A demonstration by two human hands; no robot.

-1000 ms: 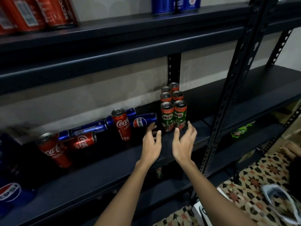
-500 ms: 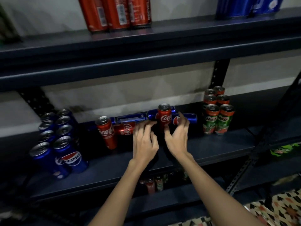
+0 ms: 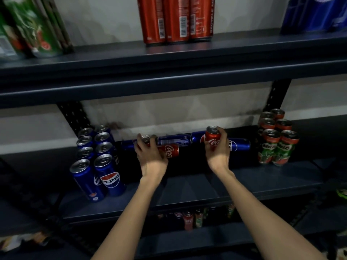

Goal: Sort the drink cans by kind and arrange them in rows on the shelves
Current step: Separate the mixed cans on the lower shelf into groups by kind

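On the middle shelf (image 3: 187, 182) my right hand (image 3: 218, 153) grips an upright red Coca-Cola can (image 3: 213, 137). My left hand (image 3: 150, 154) wraps round another red Coca-Cola can (image 3: 145, 139), mostly hidden by my fingers. A third Coca-Cola can (image 3: 170, 151) lies on its side between my hands. Behind them several blue Pepsi cans (image 3: 174, 140) lie flat along the back wall. Standing Pepsi cans (image 3: 99, 160) form two rows at the left. Green and red Milo cans (image 3: 276, 139) stand in two rows at the right.
The upper shelf (image 3: 169, 76) carries tall red cans (image 3: 176, 19) in the middle, green cans (image 3: 33, 29) at the left and blue cans (image 3: 315, 14) at the right. More mixed cans (image 3: 191, 218) stand on the shelf below. Black perforated uprights (image 3: 75, 117) frame the back.
My view swung left from the Milo rows. Both hands reached in from open and now each one holds a Coca-Cola can, the left on the can that stood further left.
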